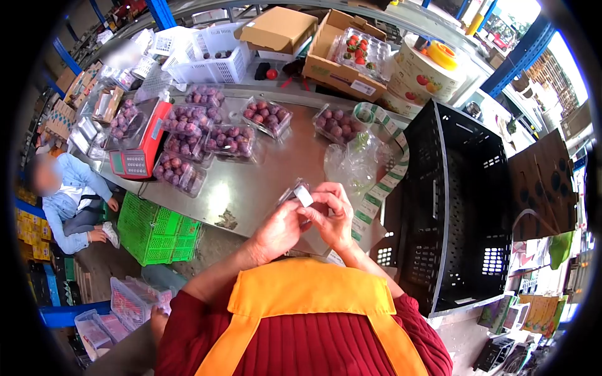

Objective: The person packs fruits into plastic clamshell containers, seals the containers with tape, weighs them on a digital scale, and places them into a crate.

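Close in front of my chest, over the near edge of the metal table (263, 182), my two hands meet. My left hand (277, 230) is closed around a small clear object with a white label (304, 195); its exact kind is hard to make out. The fingers of my right hand (333, 216) pinch at the same piece from the right. Beyond them lies crumpled clear plastic (357, 160), beside a long strip of green-and-white labels (379, 194) that runs down the table. Clear boxes of plums (231, 139) sit farther off to the left.
A red scale (135, 160) carries another plum box. Large black crates (442, 207) stand at right, a green crate (153, 229) below the left edge. Along the back are a white basket (210, 53), a cardboard box (345, 53) with strawberries and label rolls (426, 69). A person (75, 194) sits at left.
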The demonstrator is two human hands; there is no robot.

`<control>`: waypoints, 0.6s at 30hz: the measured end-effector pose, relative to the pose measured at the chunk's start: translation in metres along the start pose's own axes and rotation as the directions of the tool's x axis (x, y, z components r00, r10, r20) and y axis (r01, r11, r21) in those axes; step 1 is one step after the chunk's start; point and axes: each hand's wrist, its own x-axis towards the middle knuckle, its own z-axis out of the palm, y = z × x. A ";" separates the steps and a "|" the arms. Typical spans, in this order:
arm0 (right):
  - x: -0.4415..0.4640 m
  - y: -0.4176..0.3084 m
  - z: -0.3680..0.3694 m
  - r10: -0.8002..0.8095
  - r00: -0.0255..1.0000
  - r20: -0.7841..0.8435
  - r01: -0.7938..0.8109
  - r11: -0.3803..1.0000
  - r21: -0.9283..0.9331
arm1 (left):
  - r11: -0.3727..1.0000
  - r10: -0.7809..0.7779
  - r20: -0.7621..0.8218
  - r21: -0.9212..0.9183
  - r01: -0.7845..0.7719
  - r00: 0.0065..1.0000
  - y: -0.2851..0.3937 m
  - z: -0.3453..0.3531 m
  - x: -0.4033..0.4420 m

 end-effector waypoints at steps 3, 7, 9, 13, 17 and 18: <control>0.000 -0.004 -0.002 0.195 0.979 0.050 -0.199 0.976 0.089 | 0.915 0.268 -0.049 0.325 -0.239 0.962 0.016 0.004 -0.011; -0.007 0.001 -0.002 0.165 0.982 0.091 -0.161 0.986 -0.044 | 0.256 0.592 0.151 0.896 -0.362 0.792 0.033 0.013 -0.017; -0.010 -0.002 -0.003 0.136 0.984 0.112 -0.124 0.987 -0.105 | -0.174 0.585 0.403 0.910 -0.376 0.704 0.040 0.026 -0.015; -0.018 -0.001 -0.006 0.114 0.978 0.174 -0.082 0.980 -0.179 | 0.162 0.540 0.135 0.952 -0.260 0.831 0.027 0.005 -0.006; -0.019 0.000 -0.011 0.337 0.912 0.236 -0.326 0.942 -0.082 | 0.425 0.422 -0.047 0.892 -0.152 0.905 0.024 -0.011 0.002; -0.018 0.001 -0.011 0.373 0.898 0.232 -0.377 0.926 -0.028 | 0.393 0.418 -0.042 0.909 -0.139 0.907 0.024 -0.011 0.005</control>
